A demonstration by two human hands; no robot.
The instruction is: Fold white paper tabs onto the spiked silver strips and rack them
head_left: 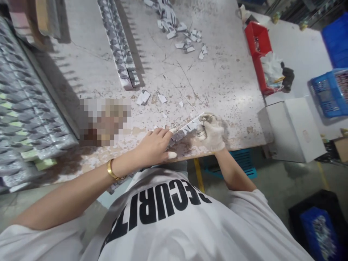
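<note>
A narrow grey-and-white strip (pixel 185 131) lies at a slant near the table's front edge, with small pale pieces along it. Its near left end is gripped by my left hand (pixel 154 148), whose thumb and one finger wear white finger covers. My right hand (pixel 213 133), in a whitish glove, is closed at the strip's other end. Its curled fingers hide that end, so any small piece in them cannot be made out. Just beyond my hands are a few loose grey-white pieces (pixel 162 98).
A long strip bundle (pixel 119 47) and a heap of loose pieces (pixel 170 21) lie farther back. Stacked strips (pixel 29 94) fill the left side. On the right stand red bins (pixel 257 40), a white box (pixel 296 130) and a blue crate (pixel 323 94). A blurred patch covers something at left.
</note>
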